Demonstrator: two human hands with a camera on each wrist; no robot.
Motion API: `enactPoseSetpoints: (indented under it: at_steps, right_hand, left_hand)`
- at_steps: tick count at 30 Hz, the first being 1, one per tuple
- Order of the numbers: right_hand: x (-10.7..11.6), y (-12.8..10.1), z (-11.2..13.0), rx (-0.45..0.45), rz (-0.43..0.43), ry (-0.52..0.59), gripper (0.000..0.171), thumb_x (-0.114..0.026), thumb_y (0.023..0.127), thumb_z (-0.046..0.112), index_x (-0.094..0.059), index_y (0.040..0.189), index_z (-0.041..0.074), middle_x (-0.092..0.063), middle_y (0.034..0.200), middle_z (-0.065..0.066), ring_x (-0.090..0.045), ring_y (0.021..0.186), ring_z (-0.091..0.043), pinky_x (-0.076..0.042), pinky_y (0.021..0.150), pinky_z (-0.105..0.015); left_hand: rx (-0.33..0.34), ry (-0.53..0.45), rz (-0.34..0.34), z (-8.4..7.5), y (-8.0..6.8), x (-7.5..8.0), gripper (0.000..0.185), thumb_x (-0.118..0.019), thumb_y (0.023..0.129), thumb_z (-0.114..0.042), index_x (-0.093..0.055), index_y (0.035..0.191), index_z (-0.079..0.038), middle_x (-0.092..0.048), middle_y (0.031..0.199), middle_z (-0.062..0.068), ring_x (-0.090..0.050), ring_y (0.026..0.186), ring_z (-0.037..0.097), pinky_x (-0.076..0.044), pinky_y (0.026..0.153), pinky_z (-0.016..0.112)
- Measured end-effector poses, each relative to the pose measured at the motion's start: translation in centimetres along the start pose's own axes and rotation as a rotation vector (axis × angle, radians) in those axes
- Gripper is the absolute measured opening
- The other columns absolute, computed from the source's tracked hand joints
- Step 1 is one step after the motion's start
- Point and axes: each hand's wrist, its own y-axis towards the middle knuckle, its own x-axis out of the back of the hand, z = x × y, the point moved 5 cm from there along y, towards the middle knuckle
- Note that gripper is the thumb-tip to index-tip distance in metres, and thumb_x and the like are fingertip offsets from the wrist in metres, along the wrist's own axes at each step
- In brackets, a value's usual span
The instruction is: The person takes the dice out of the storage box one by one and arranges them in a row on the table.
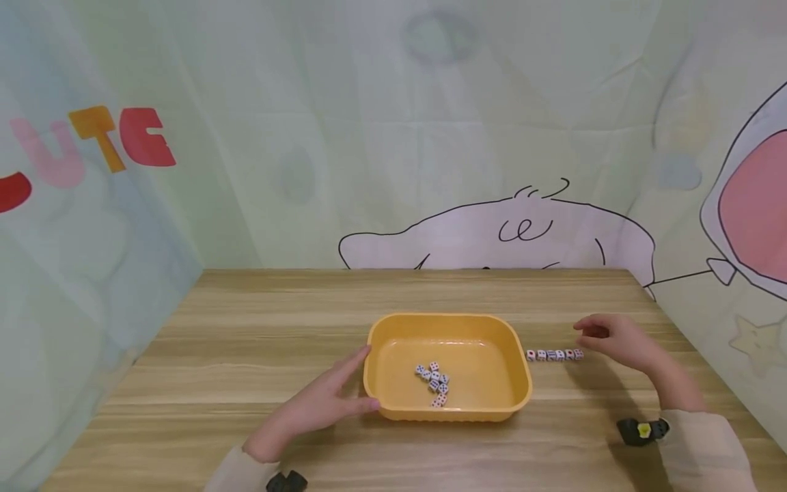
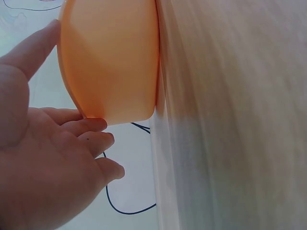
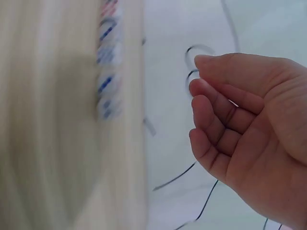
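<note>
A yellow plastic tray (image 1: pixel 451 414) sits on the table with several small white dice (image 1: pixel 434 376) clustered inside it. My left hand (image 1: pixel 320 403) rests against the tray's left end, thumb at the near corner and fingertips at the side. In the left wrist view, spread fingers (image 2: pixel 91 127) touch the tray wall (image 2: pixel 115 62). To the right of the tray, several dice (image 1: pixel 555 355) form a straight row on the table. My right hand (image 1: pixel 621 342) hovers just beyond the row's right end, fingers loosely bent and holding nothing. The row of dice (image 3: pixel 108 72) is blurred in the right wrist view.
The wood-grain table (image 1: pixel 258 328) reaches back to a printed cloth backdrop (image 1: pixel 369 137) with cartoon drawings. Cloth also hangs along the left and right sides. Each wrist carries a small black device, such as the right one (image 1: pixel 642 431).
</note>
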Motion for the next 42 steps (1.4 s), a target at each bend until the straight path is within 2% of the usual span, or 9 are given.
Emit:
enactPoseSetpoints:
  at_steps: [3,7,15,20,23,27,35,42]
  right_hand:
    - [0.2,0.2,2.0,0.038,-0.018,0.011,0.028,-0.07,0.088,0.013,-0.067,0.107,-0.006,-0.068,0.092,-0.006,-0.057,0.08,-0.006,-0.053,0.065,-0.021]
    - [0.0,0.4,4.8,0.071,-0.015,0.019,0.027,-0.07,0.088,0.015,-0.068,0.109,-0.002,-0.067,0.091,-0.002,-0.057,0.08,-0.008,-0.053,0.066,-0.021]
    - [-2.1,0.8,9.5,0.164,0.065,0.079,0.024,-0.07,0.087,0.012,-0.069,0.108,0.0,-0.066,0.087,0.002,-0.057,0.078,-0.012,-0.054,0.065,-0.022]
    - [-3.8,0.9,11.7,0.281,0.111,0.097,0.022,-0.071,0.087,0.013,-0.069,0.106,0.001,-0.065,0.086,0.006,-0.056,0.078,-0.008,-0.053,0.067,-0.022]
    - [-5.1,0.9,12.8,0.346,0.129,0.099,0.02,-0.071,0.087,0.012,-0.069,0.103,0.002,-0.064,0.085,0.008,-0.055,0.078,-0.005,-0.053,0.068,-0.022]
    - [-7.0,1.0,14.0,0.385,0.185,0.137,0.016,-0.071,0.087,0.011,-0.07,0.101,0.002,-0.064,0.084,0.009,-0.055,0.078,-0.003,-0.053,0.07,-0.026]
    - [-10.4,1.2,15.5,0.409,0.333,0.165,0.009,-0.068,0.086,0.007,-0.072,0.094,0.006,-0.062,0.079,0.01,-0.052,0.073,-0.001,-0.051,0.067,-0.021]
    - [-12.6,1.7,15.6,0.429,0.384,0.13,0.007,-0.069,0.085,0.005,-0.073,0.089,0.008,-0.065,0.08,0.011,-0.053,0.072,0.004,-0.051,0.067,-0.017]
  left_hand:
    - [-0.001,-0.003,0.002,0.0,0.0,0.1,0.09,-0.074,0.084,-0.04,-0.024,0.153,-0.01,-0.023,0.158,0.016,-0.02,0.143,0.042,-0.019,0.112,0.064]
    - [-0.008,-0.002,0.005,-0.1,-0.1,0.1,0.09,-0.074,0.084,-0.039,-0.025,0.153,-0.009,-0.023,0.158,0.016,-0.02,0.143,0.042,-0.019,0.112,0.064]
    - [-0.014,-0.001,0.003,-0.3,-0.1,0.1,0.09,-0.074,0.084,-0.039,-0.025,0.153,-0.008,-0.023,0.157,0.018,-0.02,0.143,0.043,-0.02,0.111,0.065]
    - [-0.012,0.0,0.004,-0.4,0.0,0.1,0.09,-0.073,0.084,-0.039,-0.025,0.153,-0.008,-0.023,0.157,0.017,-0.02,0.143,0.043,-0.021,0.111,0.065]
    - [-0.012,0.003,0.004,-0.4,-0.1,0.1,0.09,-0.073,0.084,-0.04,-0.025,0.153,-0.008,-0.023,0.157,0.017,-0.02,0.143,0.042,-0.021,0.111,0.064]
    - [-0.007,0.006,0.003,-0.3,-0.1,0.1,0.09,-0.073,0.084,-0.04,-0.024,0.153,-0.009,-0.023,0.157,0.017,-0.02,0.143,0.043,-0.02,0.111,0.065]
    - [-0.009,0.009,0.002,-0.3,-0.1,0.0,0.09,-0.073,0.084,-0.04,-0.025,0.153,-0.008,-0.024,0.157,0.018,-0.02,0.143,0.044,-0.019,0.111,0.066]
    - [-0.008,0.015,-0.002,-0.2,-0.1,-0.1,0.09,-0.073,0.084,-0.04,-0.025,0.153,-0.008,-0.024,0.157,0.018,-0.021,0.142,0.044,-0.02,0.111,0.065]
